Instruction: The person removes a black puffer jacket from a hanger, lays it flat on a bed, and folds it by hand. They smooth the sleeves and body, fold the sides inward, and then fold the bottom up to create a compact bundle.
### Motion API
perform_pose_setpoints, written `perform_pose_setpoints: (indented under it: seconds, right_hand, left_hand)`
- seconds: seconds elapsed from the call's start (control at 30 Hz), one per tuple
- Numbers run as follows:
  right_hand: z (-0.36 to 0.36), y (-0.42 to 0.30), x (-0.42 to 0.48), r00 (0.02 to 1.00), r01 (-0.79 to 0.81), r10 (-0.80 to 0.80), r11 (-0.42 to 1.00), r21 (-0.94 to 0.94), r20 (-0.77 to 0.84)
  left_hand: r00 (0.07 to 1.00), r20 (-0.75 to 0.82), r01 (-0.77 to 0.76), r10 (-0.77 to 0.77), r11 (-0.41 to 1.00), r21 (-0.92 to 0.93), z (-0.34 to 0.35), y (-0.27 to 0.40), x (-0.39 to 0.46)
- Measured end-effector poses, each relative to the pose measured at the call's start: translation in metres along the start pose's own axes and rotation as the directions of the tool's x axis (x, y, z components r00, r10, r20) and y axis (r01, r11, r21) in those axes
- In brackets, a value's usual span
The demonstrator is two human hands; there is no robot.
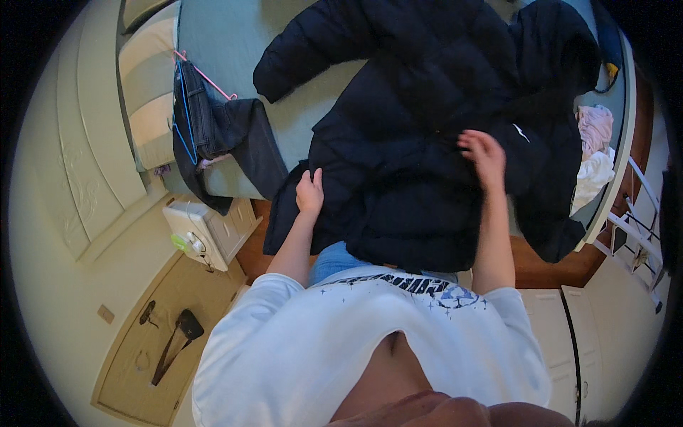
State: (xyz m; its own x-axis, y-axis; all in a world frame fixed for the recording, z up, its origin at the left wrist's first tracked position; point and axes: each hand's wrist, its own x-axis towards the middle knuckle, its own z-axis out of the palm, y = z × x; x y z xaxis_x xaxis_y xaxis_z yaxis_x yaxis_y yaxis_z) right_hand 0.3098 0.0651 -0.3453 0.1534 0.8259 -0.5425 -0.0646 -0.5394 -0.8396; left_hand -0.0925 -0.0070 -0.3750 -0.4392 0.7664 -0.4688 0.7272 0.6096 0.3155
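Note:
A black padded jacket (405,107) lies spread over the bed before me, its lower part hanging past the near edge against my jeans. One sleeve (315,50) stretches to the upper left. At the right, more black fabric (549,176) with a small white mark reaches down beyond the bed edge; whether it belongs to the same garment is unclear. My left hand (310,193) pinches the jacket's left side, some of its fingers hidden. Over the right part of the jacket, my right hand (484,157) has its fingers loosely apart, holding nothing.
Dark jeans (213,117) with pink and blue hangers (184,115) lie at the bed's left, by a striped pillow (149,91). A white bedside cabinet (213,229) stands below. Pink and white cloths (595,144) lie at the right edge, near a folding metal frame (635,229).

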Motion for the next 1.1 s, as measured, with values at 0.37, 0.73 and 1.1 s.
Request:
perform_pose_setpoints:
  seconds: [0.37,0.73,1.1]
  right_hand:
    - [-0.222,0.008,0.058,0.743,-0.178,-0.482,0.526,-0.832,-0.464]
    - [-0.179,0.077,0.028,0.799,-0.336,-0.177,0.661,-0.671,-0.574]
    - [-0.210,-0.176,-0.055,0.551,0.456,-0.413,0.877,-0.154,-0.725]
  left_hand:
    - [0.942,-0.050,-0.335,0.332,0.921,-0.198,0.000,0.079,0.118]
    - [0.875,0.338,-0.308,0.347,0.937,-0.164,0.040,0.142,0.034]
    - [0.786,-0.233,-0.535,0.572,0.443,-0.719,-0.211,0.206,-0.024]
